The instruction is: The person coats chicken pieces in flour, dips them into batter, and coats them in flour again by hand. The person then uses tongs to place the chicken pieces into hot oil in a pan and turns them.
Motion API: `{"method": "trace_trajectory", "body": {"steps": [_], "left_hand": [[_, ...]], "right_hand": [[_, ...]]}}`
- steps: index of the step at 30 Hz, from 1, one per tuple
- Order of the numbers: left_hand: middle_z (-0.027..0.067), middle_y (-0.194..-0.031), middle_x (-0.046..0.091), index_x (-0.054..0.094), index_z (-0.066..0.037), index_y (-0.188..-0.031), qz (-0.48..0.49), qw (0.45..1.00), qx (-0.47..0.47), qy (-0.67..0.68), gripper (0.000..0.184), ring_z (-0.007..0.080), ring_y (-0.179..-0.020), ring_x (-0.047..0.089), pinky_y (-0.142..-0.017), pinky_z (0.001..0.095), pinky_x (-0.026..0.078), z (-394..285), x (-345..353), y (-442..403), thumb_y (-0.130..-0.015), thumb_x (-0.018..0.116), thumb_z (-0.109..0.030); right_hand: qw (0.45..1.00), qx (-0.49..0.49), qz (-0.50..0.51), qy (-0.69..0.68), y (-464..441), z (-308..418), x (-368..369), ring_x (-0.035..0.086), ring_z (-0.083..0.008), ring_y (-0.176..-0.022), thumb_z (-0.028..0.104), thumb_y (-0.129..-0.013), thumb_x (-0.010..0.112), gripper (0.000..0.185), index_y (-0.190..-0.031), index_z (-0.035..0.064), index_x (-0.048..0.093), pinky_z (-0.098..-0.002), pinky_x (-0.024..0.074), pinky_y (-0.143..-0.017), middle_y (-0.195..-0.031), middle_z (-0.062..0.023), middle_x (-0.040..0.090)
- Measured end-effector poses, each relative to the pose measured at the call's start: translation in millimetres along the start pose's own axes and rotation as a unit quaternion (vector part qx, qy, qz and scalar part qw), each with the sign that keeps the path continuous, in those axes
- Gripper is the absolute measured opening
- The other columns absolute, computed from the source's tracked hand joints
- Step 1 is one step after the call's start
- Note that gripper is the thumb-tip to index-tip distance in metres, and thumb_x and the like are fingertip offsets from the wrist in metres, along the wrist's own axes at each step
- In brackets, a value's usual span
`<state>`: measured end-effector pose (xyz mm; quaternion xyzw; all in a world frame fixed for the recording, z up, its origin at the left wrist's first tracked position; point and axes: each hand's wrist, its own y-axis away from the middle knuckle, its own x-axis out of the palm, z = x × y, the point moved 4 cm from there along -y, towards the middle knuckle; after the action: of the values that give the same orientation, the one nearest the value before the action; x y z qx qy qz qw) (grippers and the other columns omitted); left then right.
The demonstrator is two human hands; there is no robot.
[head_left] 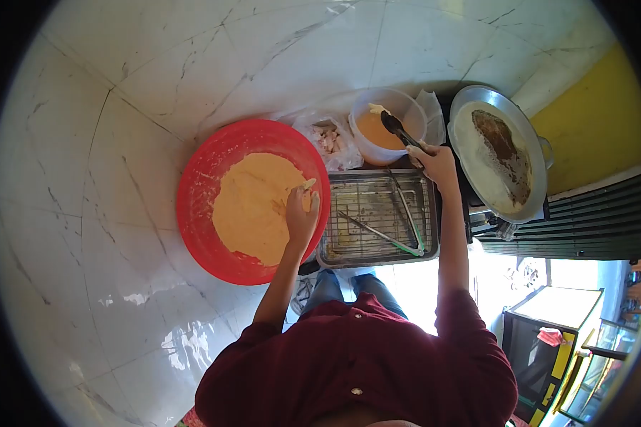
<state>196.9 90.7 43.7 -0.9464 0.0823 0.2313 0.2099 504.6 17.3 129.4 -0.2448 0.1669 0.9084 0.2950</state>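
Note:
My left hand [301, 213] is over the red basin [196, 206], its fingers curled around a small pale piece at the right side of the orange-tinted flour [253, 206]. In my right hand [432, 162] are black tongs [399, 129], whose tips reach over a clear tub [411, 110] of orange liquid [377, 132]. A pale piece [379, 109] shows by the tong tips. Between my hands lies a metal tray with a wire rack [356, 242], and green-ended tongs [414, 249] rest on it.
A plastic bag of pale pieces [329, 139] sits between basin and tub. To the right stands a large pan [463, 139] of foamy oil with a brown patch. A tiled wall rises behind. A glass-fronted cabinet [541, 341] is at the lower right.

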Motion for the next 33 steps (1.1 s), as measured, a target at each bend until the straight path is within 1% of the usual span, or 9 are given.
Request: {"method": "trace_trajectory", "body": {"steps": [1, 3, 6, 13, 17, 19, 20, 22, 33], "left_hand": [[0.0128, -0.092, 0.055, 0.055, -0.001, -0.101, 0.009, 1.000, 0.022, 0.008, 0.023, 0.0264, -0.088, 0.053, -0.078, 0.0336, 0.042, -6.1, 13.6, -10.7, -0.079, 0.054, -0.010], [0.0145, -0.094, 0.055, 0.055, -0.001, -0.101, 0.022, 0.997, 0.066, 0.023, 0.024, 0.0300, -0.090, 0.052, -0.080, 0.0357, 0.041, -17.5, 38.7, -33.2, -0.078, 0.054, -0.010], [0.0157, -0.095, 0.054, 0.053, 0.000, -0.100, 0.026, 0.995, 0.097, -0.002, 0.026, 0.0319, -0.091, 0.052, -0.080, 0.0364, 0.041, -32.9, 62.1, -57.7, -0.076, 0.055, -0.009], [0.0182, -0.096, 0.053, 0.051, 0.003, -0.099, 0.054, 0.987, 0.150, -0.030, 0.029, 0.0335, -0.092, 0.051, -0.079, 0.0379, 0.041, -25.1, 100.4, -82.9, -0.073, 0.056, -0.008], [0.0192, -0.097, 0.053, 0.051, 0.004, -0.099, 0.061, 0.985, 0.154, -0.047, 0.030, 0.0337, -0.092, 0.051, -0.079, 0.0376, 0.041, -17.2, 107.7, -86.3, -0.073, 0.057, -0.009], [0.0191, -0.097, 0.052, 0.051, 0.004, -0.099, 0.065, 0.989, 0.128, -0.020, 0.029, 0.0339, -0.093, 0.050, -0.081, 0.0373, 0.041, -14.8, 108.9, -87.2, -0.074, 0.056, -0.010], [0.0191, -0.097, 0.052, 0.051, 0.004, -0.099, 0.066, 0.990, 0.127, -0.021, 0.029, 0.0339, -0.093, 0.050, -0.081, 0.0373, 0.041, -14.5, 109.6, -86.9, -0.074, 0.056, -0.010], [0.0189, -0.099, 0.052, 0.050, 0.004, -0.099, 0.072, 0.991, 0.109, -0.001, 0.029, 0.0340, -0.094, 0.050, -0.082, 0.0371, 0.040, -15.3, 108.8, -86.8, -0.075, 0.055, -0.011], [0.0191, -0.098, 0.052, 0.049, 0.004, -0.099, 0.067, 0.992, 0.103, 0.014, 0.028, 0.0350, -0.092, 0.050, -0.080, 0.0377, 0.041, -7.8, 108.8, -85.5, -0.076, 0.055, -0.011]], "right_hand": [[1.000, 0.001, -0.003, 0.000, -15.0, -4.2, 1.8, 0.042, -0.0092, -0.036, 0.025, -0.072, 0.068, 0.030, -0.084, -0.0024, 0.065, -0.0222, 0.0311, -0.037, -0.053, -0.0009, 0.053], [0.969, -0.041, -0.075, 0.231, -43.8, -4.1, 6.1, 0.062, -0.0224, -0.065, 0.033, -0.063, 0.072, 0.041, -0.081, -0.0026, 0.063, -0.0328, 0.0477, -0.057, -0.070, -0.0155, 0.062], [0.951, -0.071, -0.100, 0.283, -71.4, 0.3, 21.0, 0.062, -0.0335, -0.072, 0.030, -0.058, 0.072, 0.040, -0.080, -0.0026, 0.063, -0.0389, 0.0482, -0.064, -0.074, -0.0178, 0.062], [0.901, 0.000, 0.074, 0.428, -106.0, -2.3, 62.6, 0.061, -0.0266, -0.089, 0.023, -0.065, 0.067, 0.029, -0.088, 0.0043, 0.063, -0.0354, 0.0498, -0.073, -0.094, -0.0158, 0.062], [0.902, -0.039, 0.110, 0.415, -118.8, -14.5, 65.3, 0.063, -0.0256, -0.079, 0.024, -0.062, 0.070, 0.028, -0.078, 0.0023, 0.065, -0.0344, 0.0504, -0.068, -0.082, -0.0157, 0.064], [0.959, 0.010, 0.158, 0.235, -118.0, -15.6, 55.6, 0.062, -0.0223, -0.058, 0.027, -0.059, 0.073, 0.030, -0.067, 0.0001, 0.064, -0.0321, 0.0492, -0.056, -0.061, -0.0136, 0.062], [0.959, 0.010, 0.160, 0.234, -117.1, -17.5, 50.8, 0.062, -0.0223, -0.058, 0.027, -0.059, 0.073, 0.030, -0.067, 0.0001, 0.064, -0.0321, 0.0492, -0.056, -0.061, -0.0136, 0.062], [0.987, 0.023, 0.130, 0.097, -113.5, -21.1, 40.1, 0.045, -0.0099, -0.036, 0.024, -0.062, 0.073, 0.029, -0.058, -0.0017, 0.060, -0.0250, 0.0322, -0.034, -0.042, -0.0028, 0.047], [0.962, 0.111, 0.048, -0.243, -9.1, -36.1, 24.4, 0.038, -0.0030, -0.036, 0.025, -0.074, 0.066, 0.026, -0.082, 0.0006, 0.064, -0.0179, 0.0234, -0.033, -0.055, 0.0016, 0.049]]}}
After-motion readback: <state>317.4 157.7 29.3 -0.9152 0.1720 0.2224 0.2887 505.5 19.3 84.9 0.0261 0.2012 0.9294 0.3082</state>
